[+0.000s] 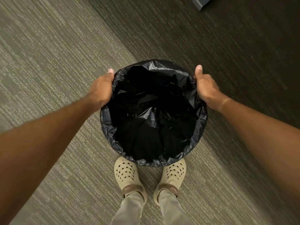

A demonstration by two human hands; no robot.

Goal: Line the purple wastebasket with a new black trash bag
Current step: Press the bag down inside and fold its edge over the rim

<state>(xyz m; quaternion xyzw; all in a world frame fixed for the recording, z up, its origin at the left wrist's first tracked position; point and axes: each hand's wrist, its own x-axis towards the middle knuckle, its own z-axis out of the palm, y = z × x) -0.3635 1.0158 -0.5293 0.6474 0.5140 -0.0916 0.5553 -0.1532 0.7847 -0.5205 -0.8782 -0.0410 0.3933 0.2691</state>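
Here the left hand [101, 88] and the right hand [207, 86] sit on opposite sides of the basket's mouth, each curled closed around the rim with the thumb lying along the top edge and the fingers wrapped under, out of sight, pinching the folded-over cuff of the crinkled black plastic trash bag [154, 111]. The bag hangs down inside and its edge is turned out over the whole rim, so the purple wastebasket itself cannot be seen from above; it stands upright on the grey striped carpet floor [56, 54], just in front of the person's cream perforated clogs [125, 173]. The lining looks nearly done, and the step in hand seems to be seating the cuff. To do it well, I would pull the cuff down evenly on both sides at once, keeping the basket from tipping, then work round to the near and far edges so the overlap is the same all the way. The loose folds bunched in the bottom suggest trapped air; pressing the plastic toward the base would help it sit flat without dragging the cuff back off.
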